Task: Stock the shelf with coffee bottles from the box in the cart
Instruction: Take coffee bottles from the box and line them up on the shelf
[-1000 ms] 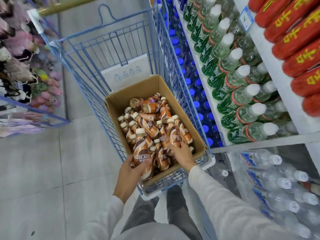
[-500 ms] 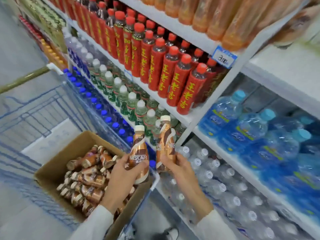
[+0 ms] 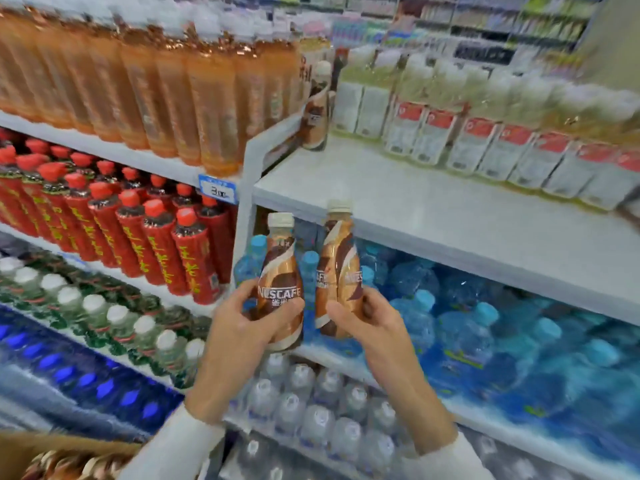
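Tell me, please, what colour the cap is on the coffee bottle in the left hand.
Off-white; the cap shows best in the head view.

Shop: drink-stocked shelves (image 3: 450, 216), price tag (image 3: 218, 189)

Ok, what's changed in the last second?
The left hand took the left brown-and-white plastic coffee bottle and the right hand the right coffee bottle from the cardboard box, raising both towards the white shelf. Grips unchanged since half a second ago.

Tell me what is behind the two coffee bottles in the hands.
Blue-capped water bottles under the white shelf. The coffee bottles, left hand and right hand cover the ones directly behind.
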